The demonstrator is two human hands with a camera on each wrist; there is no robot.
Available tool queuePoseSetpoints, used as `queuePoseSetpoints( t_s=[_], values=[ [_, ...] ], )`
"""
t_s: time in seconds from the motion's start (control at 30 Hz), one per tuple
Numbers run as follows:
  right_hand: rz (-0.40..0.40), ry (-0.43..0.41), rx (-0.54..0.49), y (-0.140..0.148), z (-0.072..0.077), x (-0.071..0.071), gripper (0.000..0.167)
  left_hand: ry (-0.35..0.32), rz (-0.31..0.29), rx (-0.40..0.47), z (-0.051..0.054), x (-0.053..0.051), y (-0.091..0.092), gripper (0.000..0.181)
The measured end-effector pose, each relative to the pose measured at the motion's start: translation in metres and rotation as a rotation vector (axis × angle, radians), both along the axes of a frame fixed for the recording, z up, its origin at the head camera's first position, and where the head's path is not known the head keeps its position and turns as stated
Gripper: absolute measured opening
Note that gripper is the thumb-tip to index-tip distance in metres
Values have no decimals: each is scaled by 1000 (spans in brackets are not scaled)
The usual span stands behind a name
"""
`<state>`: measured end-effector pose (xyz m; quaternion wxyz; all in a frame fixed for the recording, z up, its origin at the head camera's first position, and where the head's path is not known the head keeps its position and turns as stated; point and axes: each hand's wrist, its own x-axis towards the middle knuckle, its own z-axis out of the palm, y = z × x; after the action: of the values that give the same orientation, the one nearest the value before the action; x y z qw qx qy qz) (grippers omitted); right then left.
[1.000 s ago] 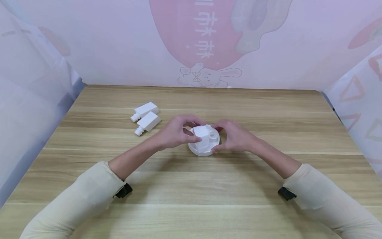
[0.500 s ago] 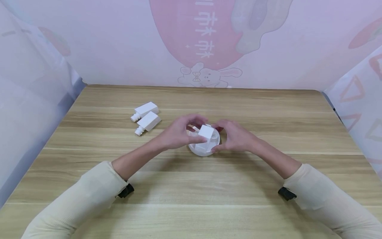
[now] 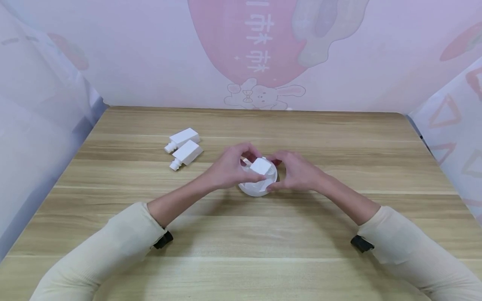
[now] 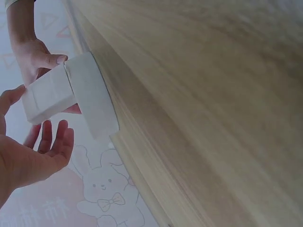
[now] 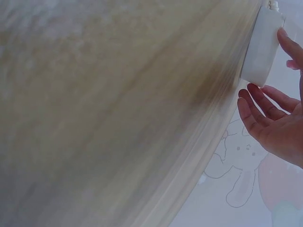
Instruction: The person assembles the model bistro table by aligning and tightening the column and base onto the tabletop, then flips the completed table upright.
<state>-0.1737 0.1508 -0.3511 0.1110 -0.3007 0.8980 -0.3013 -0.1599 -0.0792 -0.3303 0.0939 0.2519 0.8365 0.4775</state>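
Observation:
In the head view a round white base (image 3: pixel 253 191) with raised edges sits at the table's middle. My left hand (image 3: pixel 234 169) pinches a white rectangular block (image 3: pixel 260 165) between thumb and fingers. The left wrist view shows this block (image 4: pixel 49 94) standing end-on against the round base (image 4: pixel 94 97); its lower end is hidden. My right hand (image 3: pixel 299 171) grips the base's right rim, thumb at the near side and fingers at the far side. In the right wrist view the right hand (image 5: pixel 279 125) touches the base (image 5: pixel 261 47).
Two more white rectangular blocks, each with a narrow ridged neck, lie on the wooden table (image 3: pixel 241 242) at left: a rear block (image 3: pixel 184 137) and a front block (image 3: pixel 188 152). A printed panel (image 3: pixel 150 54) rises behind the table's far edge.
My left hand has moved slightly right and tipped the block from lying slanted over the base to upright on it. The right hand and base have stayed in place.

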Motion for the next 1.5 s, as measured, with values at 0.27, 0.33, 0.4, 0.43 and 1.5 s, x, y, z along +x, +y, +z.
queuePoseSetpoints(
  t_s=[0.27, 0.33, 0.4, 0.43, 1.5],
  values=[
    [-8, -9, -3, 0, 0, 1, 69, -95, -173, 115, 0, 1, -5, 50],
    [-9, -10, -3, 0, 0, 1, 68, -108, -196, 113, 0, 2, -6, 49],
    [-12, -11, 0, 0, 1, 1, 68, -111, -225, 105, 0, 3, -6, 46],
    [-13, -11, 1, 0, 1, 1, 68, -106, -241, 102, 0, 3, -6, 44],
    [-4, 11, 30, -1, 0, 0, 74, 128, -328, -13, 1, 2, -24, 41]
  ],
)
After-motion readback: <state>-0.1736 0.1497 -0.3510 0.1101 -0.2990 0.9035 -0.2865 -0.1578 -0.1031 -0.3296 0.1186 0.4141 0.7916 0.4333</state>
